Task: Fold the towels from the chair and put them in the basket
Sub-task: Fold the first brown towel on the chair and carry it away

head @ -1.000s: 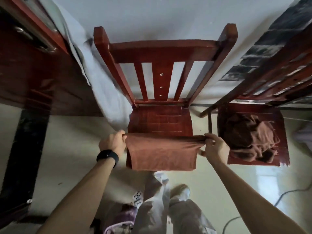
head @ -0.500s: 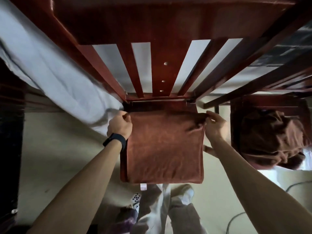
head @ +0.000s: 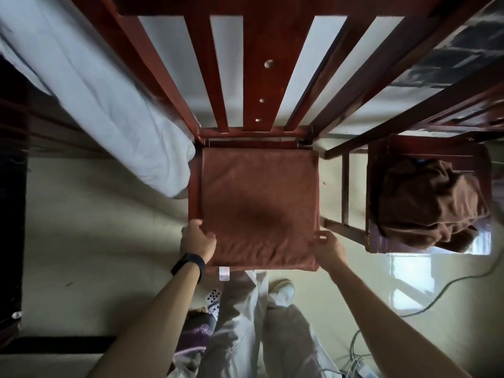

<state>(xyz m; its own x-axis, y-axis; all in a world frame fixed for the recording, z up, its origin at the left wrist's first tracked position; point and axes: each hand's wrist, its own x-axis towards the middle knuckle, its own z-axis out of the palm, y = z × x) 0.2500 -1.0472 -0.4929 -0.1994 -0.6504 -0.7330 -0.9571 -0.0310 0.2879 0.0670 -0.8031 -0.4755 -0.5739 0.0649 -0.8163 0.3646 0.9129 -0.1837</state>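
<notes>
A brown towel (head: 259,205) lies spread flat over the seat of the red wooden chair (head: 256,77) in front of me, and a white tag hangs from its near edge. My left hand (head: 197,240), with a black band on its wrist, grips the towel's near left corner. My right hand (head: 327,245) pinches the near right corner. A crumpled pile of brown towels (head: 428,203) sits on a second chair (head: 373,241) to the right. I see no basket clearly.
A white cloth (head: 109,105) hangs down at the left beside the chair. Playing cards (head: 214,297) and a purple object (head: 193,334) lie on the floor by my legs. Cables (head: 436,290) run across the floor at the right.
The towel went from hanging over the seat's front edge to lying flat across the seat. Both hands carried it to the seat back, then came back to its near corners.
</notes>
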